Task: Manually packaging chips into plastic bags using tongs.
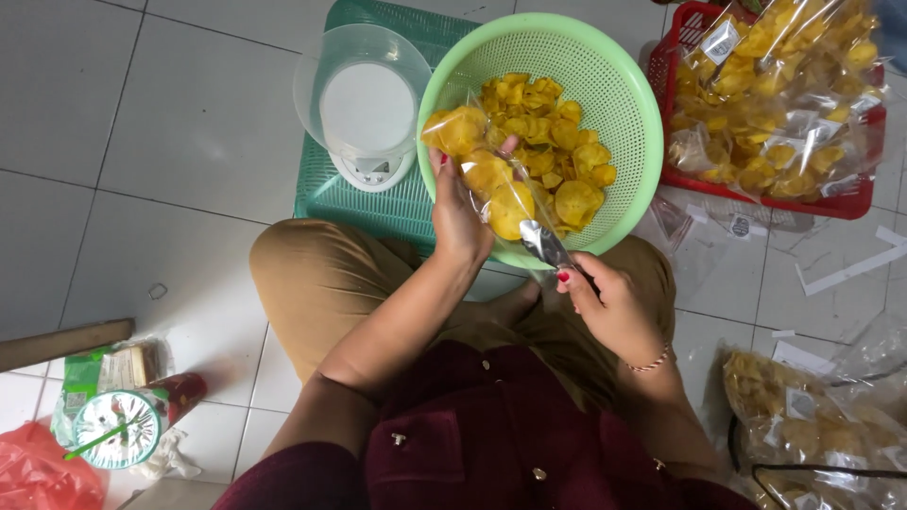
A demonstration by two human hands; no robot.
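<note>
My left hand (460, 212) grips a clear plastic bag of yellow chips (482, 170) around its middle, held over the near rim of a green perforated bowl (624, 113). My right hand (609, 302) pinches the bag's twisted neck (546, 244) just below the bowl's edge. Loose yellow chips (557, 151) lie in the bowl. I sit on the tiled floor with my knees under the bowl.
A white kitchen scale with a clear bowl (364, 104) stands on a green crate (350, 203) to the left. A red basket of filled chip bags (784, 94) is at the right; more bags (812, 425) lie lower right. A lidded drink cup (118, 430) is lower left.
</note>
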